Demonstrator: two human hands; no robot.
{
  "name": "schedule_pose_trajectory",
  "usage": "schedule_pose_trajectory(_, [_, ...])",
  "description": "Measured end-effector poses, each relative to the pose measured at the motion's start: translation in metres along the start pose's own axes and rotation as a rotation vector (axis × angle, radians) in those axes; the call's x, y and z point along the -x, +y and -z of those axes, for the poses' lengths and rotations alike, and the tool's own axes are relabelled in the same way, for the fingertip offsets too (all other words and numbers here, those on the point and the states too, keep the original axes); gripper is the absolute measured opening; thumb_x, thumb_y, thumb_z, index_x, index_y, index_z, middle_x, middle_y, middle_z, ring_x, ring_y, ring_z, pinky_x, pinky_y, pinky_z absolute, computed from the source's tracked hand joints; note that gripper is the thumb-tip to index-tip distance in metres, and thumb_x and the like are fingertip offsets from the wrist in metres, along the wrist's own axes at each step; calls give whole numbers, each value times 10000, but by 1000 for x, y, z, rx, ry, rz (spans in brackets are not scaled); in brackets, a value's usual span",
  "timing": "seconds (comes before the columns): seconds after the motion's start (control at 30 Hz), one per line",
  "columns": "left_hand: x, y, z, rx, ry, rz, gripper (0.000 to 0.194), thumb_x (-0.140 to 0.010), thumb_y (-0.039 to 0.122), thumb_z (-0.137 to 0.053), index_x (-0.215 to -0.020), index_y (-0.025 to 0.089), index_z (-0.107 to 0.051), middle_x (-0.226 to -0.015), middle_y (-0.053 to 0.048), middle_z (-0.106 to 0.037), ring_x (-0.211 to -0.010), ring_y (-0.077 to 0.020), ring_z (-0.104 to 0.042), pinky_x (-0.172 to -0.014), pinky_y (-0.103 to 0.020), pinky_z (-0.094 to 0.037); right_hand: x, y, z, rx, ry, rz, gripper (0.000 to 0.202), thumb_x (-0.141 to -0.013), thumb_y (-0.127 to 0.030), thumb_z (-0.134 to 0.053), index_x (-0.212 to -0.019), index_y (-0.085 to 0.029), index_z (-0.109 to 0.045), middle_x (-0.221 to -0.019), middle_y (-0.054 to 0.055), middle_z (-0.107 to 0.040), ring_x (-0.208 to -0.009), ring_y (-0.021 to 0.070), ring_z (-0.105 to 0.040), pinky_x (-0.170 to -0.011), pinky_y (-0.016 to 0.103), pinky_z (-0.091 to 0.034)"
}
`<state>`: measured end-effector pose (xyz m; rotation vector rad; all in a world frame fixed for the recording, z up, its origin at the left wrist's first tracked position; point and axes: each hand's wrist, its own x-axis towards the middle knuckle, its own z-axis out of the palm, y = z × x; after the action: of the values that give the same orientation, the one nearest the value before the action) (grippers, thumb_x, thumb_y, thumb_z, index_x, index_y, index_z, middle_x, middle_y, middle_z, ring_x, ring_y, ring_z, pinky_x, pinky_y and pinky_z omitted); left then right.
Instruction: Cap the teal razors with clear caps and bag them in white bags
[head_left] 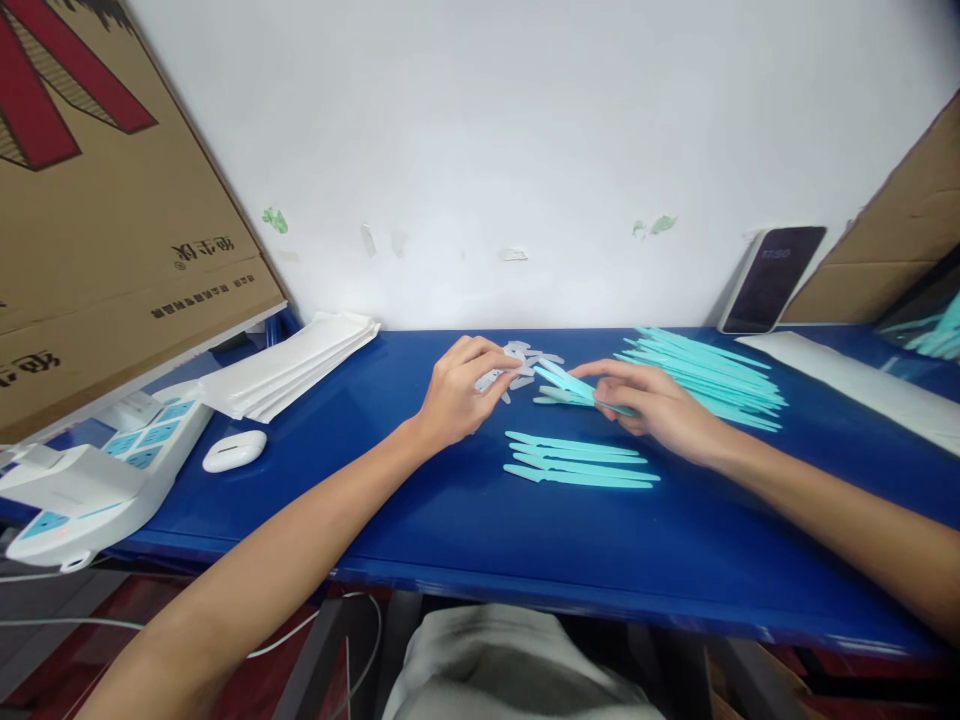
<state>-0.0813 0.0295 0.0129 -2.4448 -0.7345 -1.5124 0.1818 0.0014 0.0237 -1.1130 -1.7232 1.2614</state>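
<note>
My right hand [649,400] is closed around a few turquoise eyebrow razors [562,385], their ends fanned out to the left. The fingertips of my left hand [469,385] are pinched on a small translucent blade cap [491,380]. Beyond those fingertips lies a loose heap of similar caps [521,350], partly hidden by the hand. Nearer to me, several turquoise razors [581,465] lie side by side in a row. A larger pile of turquoise razors [705,380] is just behind and right of my right hand.
White flat packets [292,365] are stacked at left, near a white earbud case [234,451] and a power strip [120,470] with plugs. A phone [772,280] leans on the wall at right, beside a white strip [855,385]. Cardboard [127,220] rises at left.
</note>
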Motion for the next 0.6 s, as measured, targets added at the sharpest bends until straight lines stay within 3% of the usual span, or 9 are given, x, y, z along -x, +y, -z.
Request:
schedule_pose_trajectory(0.2, [1,0,1,25,-42,-32,115,-977,235,-627,-1012,202,-731,-913,-59,-693,-832,-175,-607,-766,-318,-507,1,0,-2,61,-18,32,387,-878,-311,-587,-1217,-160,-694,-603,-31,-506,-442,94,-328,-409,267,-214])
schedule_pose_trajectory(0.37, [0,4,2,69,-190,-171,85,-964,221,-645,-984,211,-727,-1004,-71,-685,-892,-184,-613,-809,-348,-501,9,-4,-6,179,-121,72,415,-926,-389,-598,-1283,-190,-672,-658,-29,-518,-449,80,-313,-402,250,-250])
schedule_pose_trajectory(0.6, [-1,11,0,125,-213,-213,93,-978,185,-609,-996,203,-699,-1038,-84,-712,-950,-194,-667,-843,-364,-542,12,-6,-9,138,-149,65,471,-947,-464,-590,-1317,-179,-655,-644,-39,-468,-443,70,-280,-385,241,-224])
